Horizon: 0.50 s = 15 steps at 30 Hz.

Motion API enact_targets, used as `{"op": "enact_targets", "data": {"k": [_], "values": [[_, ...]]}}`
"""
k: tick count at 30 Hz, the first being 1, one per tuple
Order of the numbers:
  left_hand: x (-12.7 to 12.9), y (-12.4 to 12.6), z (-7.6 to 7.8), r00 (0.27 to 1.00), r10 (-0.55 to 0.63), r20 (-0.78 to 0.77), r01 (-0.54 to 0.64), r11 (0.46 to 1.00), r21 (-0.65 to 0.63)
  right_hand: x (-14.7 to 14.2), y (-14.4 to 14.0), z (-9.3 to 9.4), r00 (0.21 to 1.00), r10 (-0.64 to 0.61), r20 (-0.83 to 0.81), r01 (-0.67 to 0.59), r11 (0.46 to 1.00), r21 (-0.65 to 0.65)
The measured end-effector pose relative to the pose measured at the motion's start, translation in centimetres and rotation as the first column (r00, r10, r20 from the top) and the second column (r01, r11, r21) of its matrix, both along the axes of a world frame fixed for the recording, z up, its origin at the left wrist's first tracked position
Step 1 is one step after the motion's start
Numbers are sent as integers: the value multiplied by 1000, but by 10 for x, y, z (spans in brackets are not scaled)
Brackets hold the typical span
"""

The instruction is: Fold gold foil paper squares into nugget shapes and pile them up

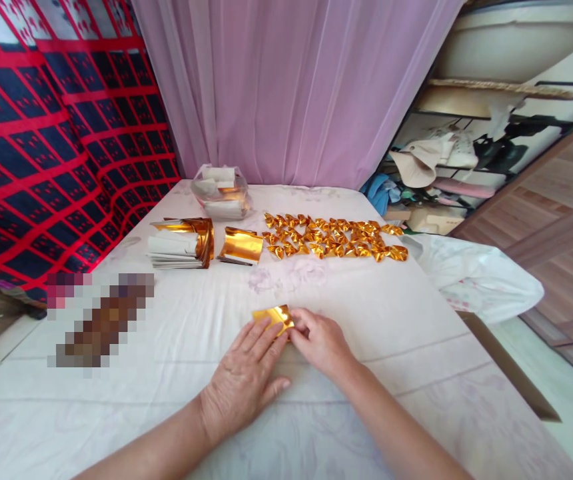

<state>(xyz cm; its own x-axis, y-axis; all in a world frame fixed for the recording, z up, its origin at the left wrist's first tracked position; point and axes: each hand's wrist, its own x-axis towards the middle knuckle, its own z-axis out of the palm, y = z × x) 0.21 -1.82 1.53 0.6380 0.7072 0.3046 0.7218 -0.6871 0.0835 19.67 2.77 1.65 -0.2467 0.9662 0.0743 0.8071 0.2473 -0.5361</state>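
Gold foil sheet [272,317] on tabletop [391,320], long axis left–right: left hand [246,380] presses flat atop it; right hand [319,340] pinches its right edge.

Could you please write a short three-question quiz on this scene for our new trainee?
1. True or false: both hands touch the gold foil sheet.
2. The folded gold pieces lie: A) in rows, B) in a bowl, C) on the floor?
3. What stands at the far edge, before the curtain?

Key: 1. True: left hand and right hand press it on the table. 2. A. 3. A clear container.
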Motion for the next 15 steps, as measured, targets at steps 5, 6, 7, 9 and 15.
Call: {"op": "enact_targets", "data": {"k": [5,6,7,9,15], "values": [[4,4,-8,1000,-5,-26,3,996,-93,2,0,-11,1000,-25,-18,26,999,46],[4,4,-9,1000,-4,-21,2,994,-106,3,-1,-14,999,-29,-25,31,997,66],[4,4,-9,1000,-4,-14,2,993,-117,3,-2,-16,999,-31,-31,33,996,83],[3,3,-9,1000,-4,0,4,991,-132,4,-4,-19,999,-27,-39,32,993,114],[3,1,-8,1000,-8,-4,8,989,-150,2,-6,-19,1000,-7,-15,10,978,210]]}}
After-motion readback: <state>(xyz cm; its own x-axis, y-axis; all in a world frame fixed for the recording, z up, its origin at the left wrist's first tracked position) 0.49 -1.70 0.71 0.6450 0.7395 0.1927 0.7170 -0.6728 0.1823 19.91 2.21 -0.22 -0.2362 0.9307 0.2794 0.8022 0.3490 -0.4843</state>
